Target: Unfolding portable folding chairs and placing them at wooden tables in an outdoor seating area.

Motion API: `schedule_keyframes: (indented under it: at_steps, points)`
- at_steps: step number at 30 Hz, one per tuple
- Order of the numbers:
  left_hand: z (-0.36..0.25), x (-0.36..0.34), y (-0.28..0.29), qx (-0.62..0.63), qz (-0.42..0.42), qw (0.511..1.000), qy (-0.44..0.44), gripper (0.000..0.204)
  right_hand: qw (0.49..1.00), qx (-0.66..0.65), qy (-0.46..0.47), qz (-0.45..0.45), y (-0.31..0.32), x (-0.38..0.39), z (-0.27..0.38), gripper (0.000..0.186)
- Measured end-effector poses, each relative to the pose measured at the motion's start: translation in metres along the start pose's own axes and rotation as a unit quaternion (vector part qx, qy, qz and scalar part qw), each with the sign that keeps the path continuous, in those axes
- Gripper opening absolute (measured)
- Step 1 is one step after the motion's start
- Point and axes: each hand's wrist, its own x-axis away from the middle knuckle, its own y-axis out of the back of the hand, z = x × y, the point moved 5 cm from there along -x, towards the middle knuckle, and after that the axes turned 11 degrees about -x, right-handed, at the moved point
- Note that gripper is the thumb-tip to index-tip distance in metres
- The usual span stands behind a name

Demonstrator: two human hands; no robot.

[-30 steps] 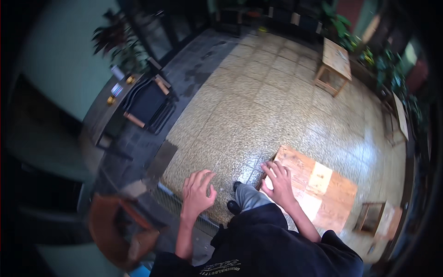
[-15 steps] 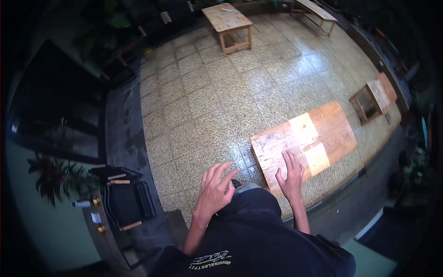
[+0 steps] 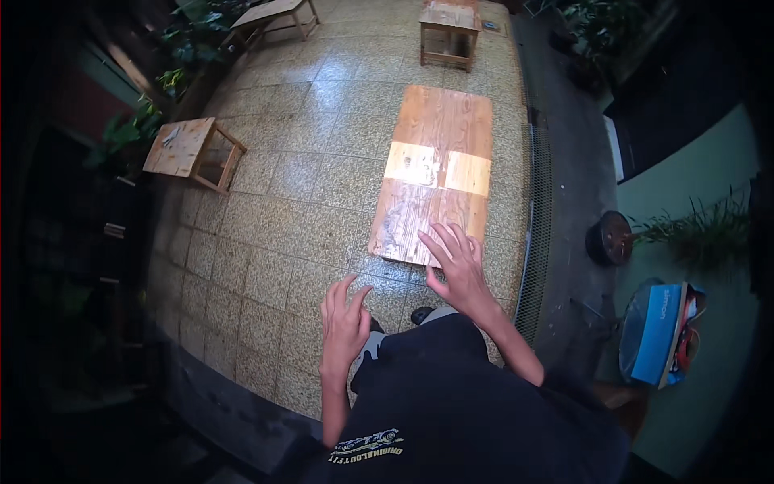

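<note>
A long, low wooden table [image 3: 445, 113] with a worn, patchy top stretches away ahead of me. Two lighter boards cross its middle. My right hand [image 3: 461, 274] is in front of its near end, fingers bent but apart, holding nothing. Whether it touches the wood I cannot tell. Over the tiled floor [image 3: 270, 298], left of the table's near corner, my left hand [image 3: 345, 327] is raised with its thumb and fingers spread and nothing between them. A dark shoe [image 3: 421, 315] shows below, between the hands.
Smaller wooden tables stand at the left [image 3: 181, 147] and far ahead [image 3: 450, 16]; a bench [image 3: 266, 11] is at the far left. A metal drain grate [image 3: 538, 202] runs along the right. Beyond it are a plant pot [image 3: 609, 239] and a blue box [image 3: 659, 331].
My view has turned to the right, so the long table now lies straight ahead and a blue box shows at the right. Both hands stay raised and open.
</note>
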Motion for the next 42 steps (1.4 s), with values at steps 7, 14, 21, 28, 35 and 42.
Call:
schedule_keyframes:
  at_steps: [7, 14, 21, 28, 35, 42]
  points:
    - [0.032, -0.024, 0.026, 0.047, -0.020, 0.986, -0.159, 0.048, 0.989, -0.024, -0.115, -0.086, -0.066, 0.042, 0.027, 0.084]
    - [0.123, -0.065, -0.168, 0.075, 0.003, 0.991, -0.108, 0.067, 0.972, -0.013, -0.216, -0.096, -0.231, 0.061, -0.097, 0.102]
    - [0.138, -0.133, -0.397, -0.060, 0.208, 0.971, -0.103, 0.097, 0.914, 0.014, -0.404, 0.048, -0.337, 0.116, -0.290, 0.121]
    - [0.230, -0.176, -0.527, -0.189, 0.192, 0.954, -0.135, 0.112, 0.900, 0.230, -0.355, 0.107, -0.387, 0.131, -0.410, 0.110]
    - [0.248, -0.174, -0.585, -0.236, 0.062, 0.938, -0.247, 0.095, 0.878, 0.129, -0.452, 0.093, -0.390, 0.146, -0.425, 0.103]
    - [0.240, -0.167, -0.585, -0.156, 0.089, 0.952, -0.248, 0.090, 0.888, 0.131, -0.436, 0.067, -0.396, 0.165, -0.427, 0.100]
